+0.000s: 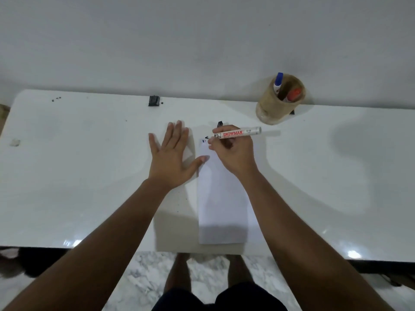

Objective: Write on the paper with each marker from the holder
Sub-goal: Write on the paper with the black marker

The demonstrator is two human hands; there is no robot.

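A long white sheet of paper (221, 205) lies on the white table (89, 176), reaching to its front edge. My right hand (233, 153) grips a white marker with a red label (235, 133), held level, its black tip at the paper's top left corner beside a small blue mark. A black cap (220, 124) sticks up behind its fingers. My left hand (171, 158) rests flat with fingers spread, the thumb touching the paper's left edge. A round wooden holder (272, 106) stands at the back right and holds a blue-capped marker (278, 83) and a red-capped marker (294, 95).
A small black block (153, 101) sits at the table's back edge, by the wall. Tiny dark specks (56, 99) lie at the back left, and a small pale scrap (15, 142) near the left edge. Marble floor and my legs show below the front edge.
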